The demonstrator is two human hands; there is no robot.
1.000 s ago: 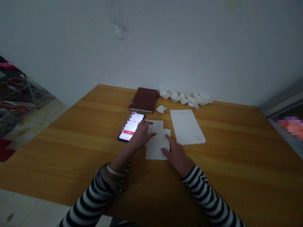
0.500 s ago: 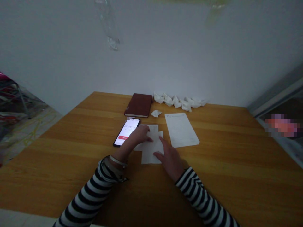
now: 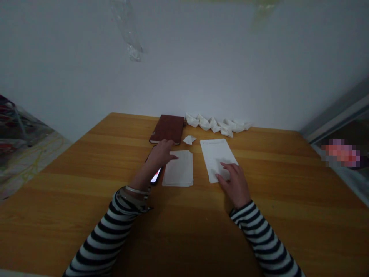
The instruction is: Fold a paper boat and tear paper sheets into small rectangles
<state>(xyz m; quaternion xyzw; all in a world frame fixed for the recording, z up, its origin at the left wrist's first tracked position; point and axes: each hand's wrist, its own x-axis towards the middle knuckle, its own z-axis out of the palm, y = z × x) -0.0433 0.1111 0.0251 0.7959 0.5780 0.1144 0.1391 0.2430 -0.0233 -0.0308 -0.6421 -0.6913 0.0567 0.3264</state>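
A pale wall (image 3: 196, 65) rises behind the wooden table (image 3: 72, 215), meeting its far edge. Two black-and-white striped sleeves (image 3: 100, 234) come in over the near edge. A row of folded white papers (image 3: 215, 123), boat-like in shape, runs along the far edge, ending well short of the far right corner.

Near the table's middle lies a lined sheet (image 3: 215, 154), its far end tilted slightly left. Left of it, and apart from it, is a stack of white paper (image 3: 178, 173) with its right and near edges a little out of line. A dark brown notebook (image 3: 167, 129) lies near the far edge, left of the row.

The right hand (image 3: 235, 182) is over the lined sheet's near right corner, thumb and forefinger parted; whether it grips the paper I cannot tell. The left hand (image 3: 160, 156) is loosely spread, its thumb over the stack's far left part; contact there is unclear, and nothing shows in its grasp. Beneath that hand and wrist, mostly hidden, is a phone (image 3: 155, 177) with a lit screen. Smallest are a single folded paper (image 3: 189, 140) beyond the stack and a bangle (image 3: 137, 191) on the left wrist.
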